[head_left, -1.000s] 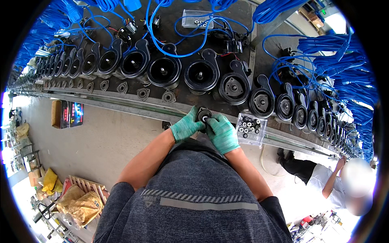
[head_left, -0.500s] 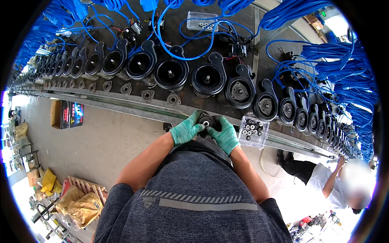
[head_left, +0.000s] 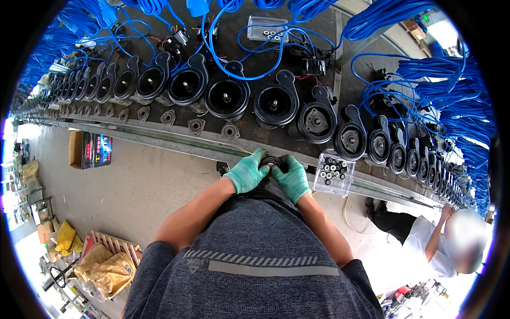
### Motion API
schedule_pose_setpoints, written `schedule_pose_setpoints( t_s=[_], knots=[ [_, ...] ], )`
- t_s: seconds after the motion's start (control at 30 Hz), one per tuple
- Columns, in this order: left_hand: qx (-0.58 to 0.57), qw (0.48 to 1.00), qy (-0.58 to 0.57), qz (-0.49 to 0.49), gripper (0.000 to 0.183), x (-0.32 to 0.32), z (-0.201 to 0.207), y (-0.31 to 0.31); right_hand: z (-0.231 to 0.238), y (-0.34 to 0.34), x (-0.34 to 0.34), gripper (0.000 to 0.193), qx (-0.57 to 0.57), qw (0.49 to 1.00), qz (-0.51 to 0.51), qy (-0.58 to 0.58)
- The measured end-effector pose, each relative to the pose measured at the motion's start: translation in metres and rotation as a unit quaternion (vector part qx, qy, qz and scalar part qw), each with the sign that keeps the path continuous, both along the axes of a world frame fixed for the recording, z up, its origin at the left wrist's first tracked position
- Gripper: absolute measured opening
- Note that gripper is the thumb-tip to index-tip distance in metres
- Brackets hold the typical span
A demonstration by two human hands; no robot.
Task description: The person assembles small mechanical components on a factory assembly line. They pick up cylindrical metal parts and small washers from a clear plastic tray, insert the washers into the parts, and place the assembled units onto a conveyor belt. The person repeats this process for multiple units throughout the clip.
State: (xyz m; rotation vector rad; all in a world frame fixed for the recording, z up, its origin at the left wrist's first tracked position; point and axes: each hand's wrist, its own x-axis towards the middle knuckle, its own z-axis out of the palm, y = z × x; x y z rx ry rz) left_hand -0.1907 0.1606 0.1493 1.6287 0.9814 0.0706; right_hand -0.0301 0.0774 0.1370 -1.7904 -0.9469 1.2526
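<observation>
In green gloves, my left hand [head_left: 247, 173] and my right hand [head_left: 292, 179] close from both sides on a dark round flange plate [head_left: 272, 160] in front of the bench edge. Both thumbs press against its near face, and the fingers behind it are mostly hidden. Similar flange plates [head_left: 230, 131] lie in a row along the bench edge, ahead and to the left. Beyond them stand black round motor housings [head_left: 227, 99], several with a shaft showing in the middle. Just right of my right hand, a clear plastic box [head_left: 333, 173] holds small black and white rings.
Coils of blue cable [head_left: 446, 69] hang at the far side and right, with loose loops over the bench [head_left: 255, 143]. Another clear box [head_left: 267, 29] with rings sits farther back. A carton [head_left: 90, 150] stands on the floor at left. A co-worker [head_left: 435, 242] is at the right.
The flange plate has tilted in my hands, so the pale ring at its middle shows less. Both hands have shifted slightly and still grip it.
</observation>
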Motion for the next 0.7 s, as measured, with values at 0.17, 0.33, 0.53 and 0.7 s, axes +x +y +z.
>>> schedule_pose_setpoints(
  t_s=[0.17,0.33,0.53,0.7],
  knots=[
    [0.028,0.997,-0.029,0.06,0.039,0.002,-0.014,-0.005,-0.003,0.003,-0.006,0.024,-0.001,0.997,0.001,-0.08],
    [-0.014,0.996,-0.027,0.083,0.041,0.003,-0.008,0.0,0.004,0.01,-0.002,0.022,-0.009,0.998,0.007,-0.062],
    [-0.083,0.944,-0.255,0.192,0.06,0.001,0.012,0.006,0.053,0.045,0.013,0.02,0.152,0.987,0.012,-0.058],
    [-0.043,0.909,-0.311,0.272,0.063,-0.032,-0.002,0.029,0.071,0.108,0.027,0.021,0.324,0.897,-0.022,-0.299]
  ],
)
